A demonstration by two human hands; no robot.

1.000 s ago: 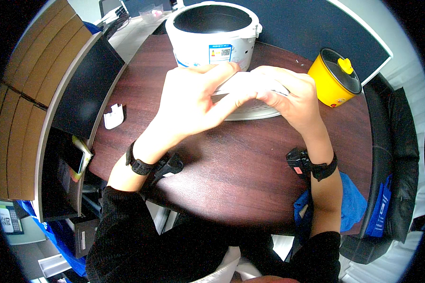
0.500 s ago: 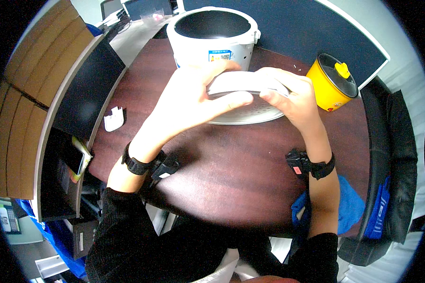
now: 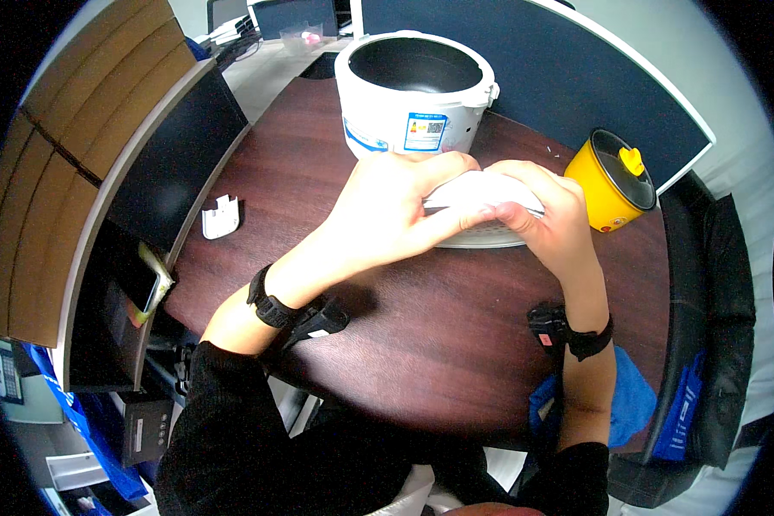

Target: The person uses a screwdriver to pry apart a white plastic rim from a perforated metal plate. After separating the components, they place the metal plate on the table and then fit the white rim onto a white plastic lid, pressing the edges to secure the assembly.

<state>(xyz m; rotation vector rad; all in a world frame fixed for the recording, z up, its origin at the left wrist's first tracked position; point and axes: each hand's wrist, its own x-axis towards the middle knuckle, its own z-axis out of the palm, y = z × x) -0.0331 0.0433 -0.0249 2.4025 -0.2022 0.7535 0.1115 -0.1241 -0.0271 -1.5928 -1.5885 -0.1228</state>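
Lately, operator, this is how your moment stood:

Left hand: your left hand (image 3: 391, 211) lay over the near-left edge of the white lid (image 3: 482, 209), thumb along its rim and fingers folded over the top; the grip was clamped on the lid.

Right hand: your right hand (image 3: 549, 222) took the lid's right side, fingers curled over the top and thumb beneath; that grip, too, was closed on the lid.

Lid, place: it was held flat between both hands, just above the dark wood counter (image 3: 421, 344), in front of the open white cooker pot (image 3: 414, 95) and left of the yellow pot (image 3: 612, 181).

Change: against the pictures of half a second and a second earlier, your hands and the lid sat a touch nearer the cooker pot, and your left fingers had wrapped further over the top. The shift was small.

Meaning: I judged that you were turning or checking the lid in hand, not setting it down; the cooker pot stood uncovered.

Around: a small white clip-like piece (image 3: 221, 217) lay well apart on the counter's left.
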